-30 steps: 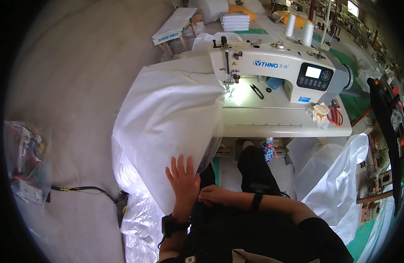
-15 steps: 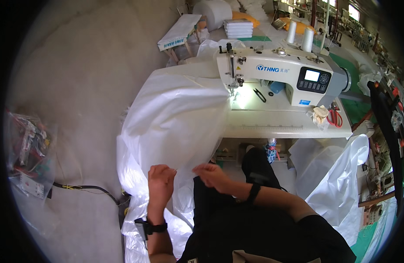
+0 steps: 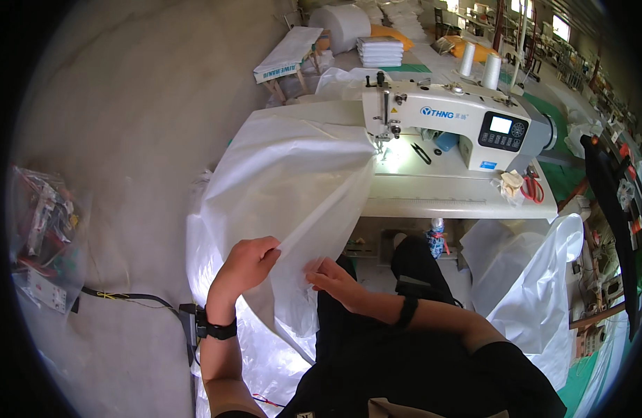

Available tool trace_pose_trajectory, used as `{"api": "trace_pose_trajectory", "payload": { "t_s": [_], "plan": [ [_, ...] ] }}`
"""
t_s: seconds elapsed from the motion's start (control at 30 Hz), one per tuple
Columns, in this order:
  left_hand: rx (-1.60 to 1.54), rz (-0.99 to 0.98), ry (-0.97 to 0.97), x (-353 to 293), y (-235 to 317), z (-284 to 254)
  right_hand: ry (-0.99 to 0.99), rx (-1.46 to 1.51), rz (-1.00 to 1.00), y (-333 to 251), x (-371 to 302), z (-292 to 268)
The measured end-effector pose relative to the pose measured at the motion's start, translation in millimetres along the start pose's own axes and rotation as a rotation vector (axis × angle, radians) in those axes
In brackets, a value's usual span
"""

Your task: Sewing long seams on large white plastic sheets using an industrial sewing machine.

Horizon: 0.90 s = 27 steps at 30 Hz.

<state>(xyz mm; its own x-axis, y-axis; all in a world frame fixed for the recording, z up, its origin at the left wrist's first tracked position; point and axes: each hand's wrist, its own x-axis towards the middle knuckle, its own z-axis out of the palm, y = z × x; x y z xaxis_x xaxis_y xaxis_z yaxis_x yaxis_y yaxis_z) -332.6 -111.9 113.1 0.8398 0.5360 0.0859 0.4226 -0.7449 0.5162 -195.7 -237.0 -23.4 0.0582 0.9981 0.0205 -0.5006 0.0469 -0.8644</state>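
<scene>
left hand (image 3: 248,266) and right hand (image 3: 333,280) both pinched on white sheet (image 3: 286,164); hard tug toward six o'clock might skew it under sewing machine (image 3: 432,104) at one o'clock.

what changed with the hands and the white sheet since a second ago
The left hand, spread on the white sheet before, moved left and now pinches it. The right hand moved forward to the sheet's edge, grip unclear. The sheet still reaches the sewing machine; the red-handled scissors lie unmoved.
</scene>
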Motion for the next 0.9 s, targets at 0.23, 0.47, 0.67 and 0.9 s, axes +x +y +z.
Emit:
{"api": "trace_pose_trajectory", "payload": {
  "t_s": [0.23, 0.47, 0.67, 0.9],
  "plan": [
    [0.064, 0.040, -0.075, 6.2, -2.3, 0.1, -0.058, -0.206, 0.096, 14.8, 25.4, 40.8],
    [0.374, -0.054, -0.133, 14.2, 24.2, 34.4, -0.152, -0.837, -0.421, 57.9, 54.9, 81.5],
    [0.557, 0.043, 0.362, 20.6, -30.9, 47.6, -0.513, -1.219, -0.319, 52.5, 60.6, 57.9],
    [0.527, 0.196, 0.534, 34.9, -23.9, 27.3, 0.778, -0.812, -0.275, -68.3, 88.7, -57.3]
  ]
}}
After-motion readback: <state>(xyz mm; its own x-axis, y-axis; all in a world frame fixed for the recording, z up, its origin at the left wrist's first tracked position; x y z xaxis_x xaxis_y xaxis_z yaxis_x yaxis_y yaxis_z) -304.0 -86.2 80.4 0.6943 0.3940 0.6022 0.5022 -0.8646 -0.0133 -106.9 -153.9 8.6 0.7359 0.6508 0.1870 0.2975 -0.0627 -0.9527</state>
